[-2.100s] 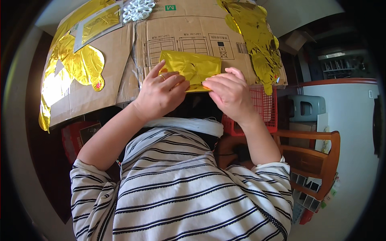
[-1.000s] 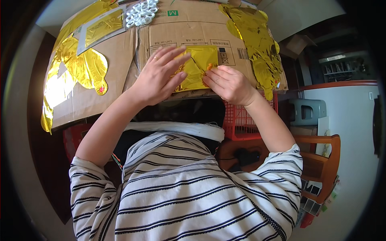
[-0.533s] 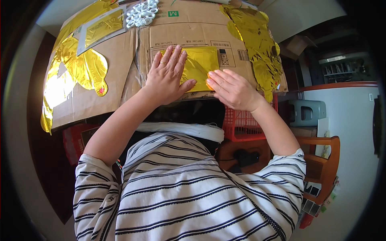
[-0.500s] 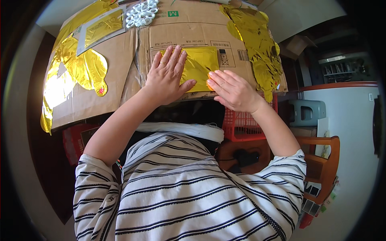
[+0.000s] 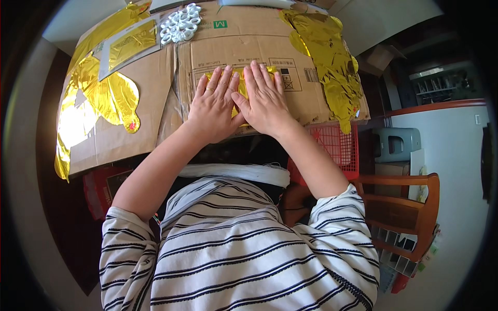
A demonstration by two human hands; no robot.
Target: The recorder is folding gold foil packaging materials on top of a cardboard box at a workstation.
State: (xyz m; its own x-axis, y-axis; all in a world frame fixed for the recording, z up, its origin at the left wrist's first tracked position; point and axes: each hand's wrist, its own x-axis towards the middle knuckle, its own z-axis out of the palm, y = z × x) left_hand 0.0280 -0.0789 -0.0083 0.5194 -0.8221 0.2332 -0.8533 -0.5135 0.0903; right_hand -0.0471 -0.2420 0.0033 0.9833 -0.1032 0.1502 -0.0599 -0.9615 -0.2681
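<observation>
Both my hands lie flat, side by side, on a folded sheet of gold foil (image 5: 241, 89) on the cardboard. My left hand (image 5: 215, 105) rests on its left part, fingers stretched out and pointing away from me, a ring on one finger. My right hand (image 5: 263, 100) covers the right part, its fingers also straight. The thumbs come close together at the middle. Most of the foil is hidden under the palms, with gold showing between the hands and past the fingertips.
A flat gold foil balloon (image 5: 106, 90) lies on the left, and a pile of gold foil (image 5: 332, 62) on the right. A clear packet (image 5: 132, 44) and white rings (image 5: 180, 23) sit at the back left. Below the cardboard's edge are a red basket (image 5: 337, 147) and a wooden chair (image 5: 428, 207).
My right hand has moved left from the foil's right edge and now lies flat beside the left. The foil's right part, folded over, no longer extends past my right hand.
</observation>
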